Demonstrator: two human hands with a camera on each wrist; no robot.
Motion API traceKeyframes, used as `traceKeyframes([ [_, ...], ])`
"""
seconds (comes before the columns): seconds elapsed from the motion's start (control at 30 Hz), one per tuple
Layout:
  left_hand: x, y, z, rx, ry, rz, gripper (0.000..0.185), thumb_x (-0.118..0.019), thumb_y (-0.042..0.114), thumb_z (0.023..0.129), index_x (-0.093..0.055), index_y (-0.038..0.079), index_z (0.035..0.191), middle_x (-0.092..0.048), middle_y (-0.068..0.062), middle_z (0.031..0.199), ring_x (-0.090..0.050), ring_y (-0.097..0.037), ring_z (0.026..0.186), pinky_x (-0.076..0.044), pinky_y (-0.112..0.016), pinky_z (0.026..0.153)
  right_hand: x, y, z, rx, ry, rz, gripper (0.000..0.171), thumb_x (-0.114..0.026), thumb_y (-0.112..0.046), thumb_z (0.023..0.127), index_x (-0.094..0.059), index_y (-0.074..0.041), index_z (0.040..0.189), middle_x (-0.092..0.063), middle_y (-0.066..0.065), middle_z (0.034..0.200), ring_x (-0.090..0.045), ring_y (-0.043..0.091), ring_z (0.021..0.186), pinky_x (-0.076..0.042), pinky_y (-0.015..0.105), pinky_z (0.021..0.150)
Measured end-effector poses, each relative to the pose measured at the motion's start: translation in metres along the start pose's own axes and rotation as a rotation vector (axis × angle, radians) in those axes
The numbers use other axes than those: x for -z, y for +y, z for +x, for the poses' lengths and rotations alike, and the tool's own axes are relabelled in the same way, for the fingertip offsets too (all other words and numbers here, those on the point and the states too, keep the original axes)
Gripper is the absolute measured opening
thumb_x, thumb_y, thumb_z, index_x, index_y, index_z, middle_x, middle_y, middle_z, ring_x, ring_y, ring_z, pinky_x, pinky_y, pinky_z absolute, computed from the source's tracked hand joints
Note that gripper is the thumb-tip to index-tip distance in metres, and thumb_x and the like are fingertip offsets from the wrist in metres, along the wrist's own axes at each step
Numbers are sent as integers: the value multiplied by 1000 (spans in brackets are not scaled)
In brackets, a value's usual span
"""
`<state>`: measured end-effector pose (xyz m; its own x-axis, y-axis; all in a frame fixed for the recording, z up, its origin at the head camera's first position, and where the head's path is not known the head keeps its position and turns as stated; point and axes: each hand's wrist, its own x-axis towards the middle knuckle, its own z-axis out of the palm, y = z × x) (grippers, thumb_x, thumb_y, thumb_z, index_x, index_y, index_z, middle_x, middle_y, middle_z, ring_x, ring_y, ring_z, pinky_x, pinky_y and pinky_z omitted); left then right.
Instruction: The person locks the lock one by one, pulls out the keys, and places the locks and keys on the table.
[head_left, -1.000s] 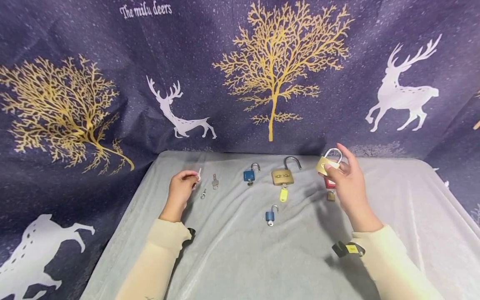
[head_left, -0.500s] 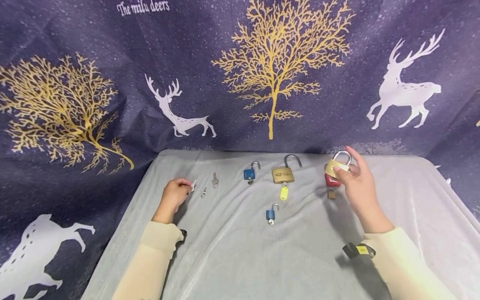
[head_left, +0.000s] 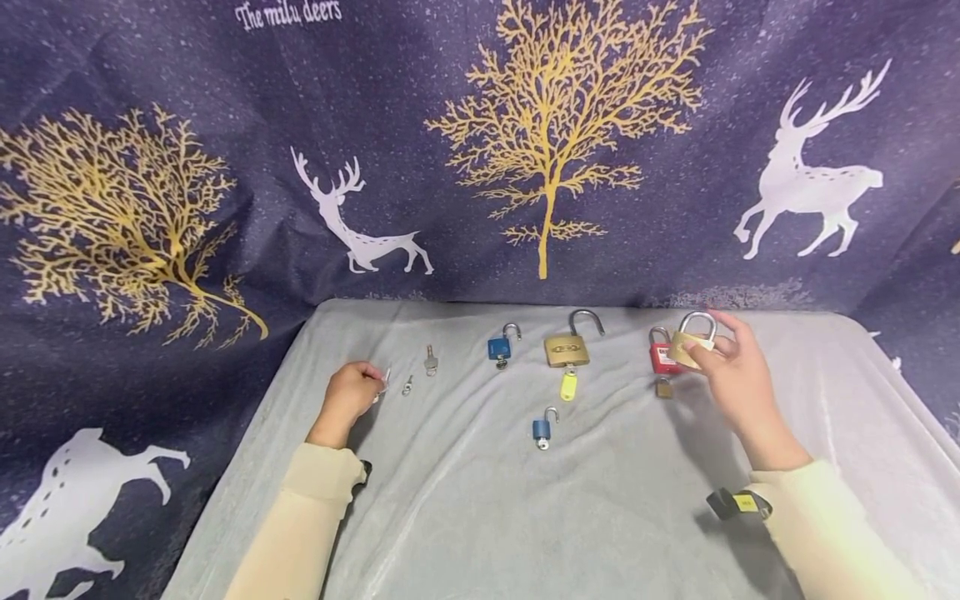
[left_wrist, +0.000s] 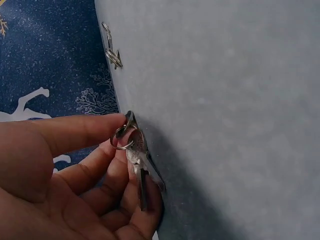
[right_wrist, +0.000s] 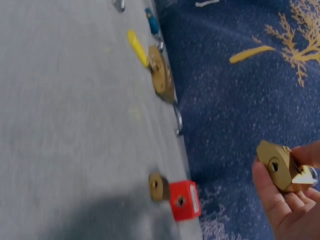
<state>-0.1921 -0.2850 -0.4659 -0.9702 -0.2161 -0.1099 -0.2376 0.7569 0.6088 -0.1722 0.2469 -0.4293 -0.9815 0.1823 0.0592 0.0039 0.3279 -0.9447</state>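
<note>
2 loose keys, the larger key [head_left: 431, 363] and the small key [head_left: 407, 386], lie just right of the left fingers [head_left: 367, 369], hindering a low sideways pass. Midway to the right fingers [head_left: 738, 329], the blue padlock [head_left: 498, 348], large brass padlock [head_left: 566, 352] and small blue padlock [head_left: 542, 429] obstruct too. The red padlock [head_left: 663, 360] and little brass padlock [head_left: 663, 388] crowd the right fingers' left side. Beyond both, the hanging cloth [head_left: 480, 287] (wrinkled) walls off forward reach. Nearer the person, bare tabletop [head_left: 517, 525] leaves a wide lane.

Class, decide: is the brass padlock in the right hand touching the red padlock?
Apart: the right wrist view shows blue backdrop between the held brass padlock and the red padlock.
</note>
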Motion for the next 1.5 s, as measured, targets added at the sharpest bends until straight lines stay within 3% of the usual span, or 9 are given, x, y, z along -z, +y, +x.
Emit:
traceKeyframes([
  [0.23,2,1,0,11,-25,74,10,-66,14,90,-70,5,89,-71,-13,85,-61,-24,70,-44,-30,59,14,11,0,8,-46,-211,47,-66,-31,98,-52,1,129,-58,-39,87,-59,-18,78,-45,11,71],
  [0.37,2,0,0,6,-38,96,12,-67,15,90,-69,4,94,-71,-17,95,-62,-30,79,-48,-35,66,24,19,0,22,-116,-322,43,-64,-33,99,-56,-1,127,-77,-5,104,-56,-20,80,-46,22,80],
  [0.47,3,0,0,-3,-31,100,17,-67,17,90,-69,3,99,-71,-19,103,-64,-34,86,-50,-40,73,31,24,0,21,-158,-363,42,-62,-32,100,-56,0,127,-70,22,124,-50,-24,82,-48,42,90],
  [0.57,4,0,-1,-1,-10,77,20,-66,19,90,-68,2,101,-71,-20,105,-64,-35,88,-50,-42,74,36,29,0,21,-177,-393,41,-61,-32,101,-56,0,127,-65,28,128,-48,-21,86,-44,58,94],
  [0.63,4,2,-1,1,19,57,21,-65,20,91,-68,3,102,-71,-19,104,-64,-34,88,-50,-41,75,39,31,-1,31,-187,-414,41,-60,-31,101,-56,1,127,-64,31,127,-59,-6,93,-44,61,92],
  [0.77,5,9,-3,-2,51,13,24,-63,23,94,-69,4,108,-71,-17,99,-65,-31,83,-49,-37,71,41,34,0,37,-199,-474,43,-58,-32,102,-57,1,130,-64,33,124,-62,42,110,-46,58,86],
  [0.83,5,15,-5,-9,51,-7,25,-63,23,95,-69,4,109,-70,-16,94,-65,-28,78,-49,-35,67,41,35,0,38,-208,-485,43,-59,-30,101,-56,2,130,-63,33,123,-57,52,114,-46,60,86],
  [1.17,2,55,-24,-112,17,-34,22,-65,23,95,-71,7,108,-67,-11,93,-61,-23,76,-48,-33,69,40,42,6,-8,-288,-508,42,-62,-22,98,-54,8,127,-66,36,112,-66,19,81,-50,30,71],
  [1.5,-10,85,-39,-172,-100,-55,19,-68,24,92,-70,10,104,-64,-2,85,-57,-17,72,-46,-31,70,40,47,10,-42,-328,-535,48,-64,-28,98,-54,9,125,-69,34,114,-65,45,101,-47,37,77],
])
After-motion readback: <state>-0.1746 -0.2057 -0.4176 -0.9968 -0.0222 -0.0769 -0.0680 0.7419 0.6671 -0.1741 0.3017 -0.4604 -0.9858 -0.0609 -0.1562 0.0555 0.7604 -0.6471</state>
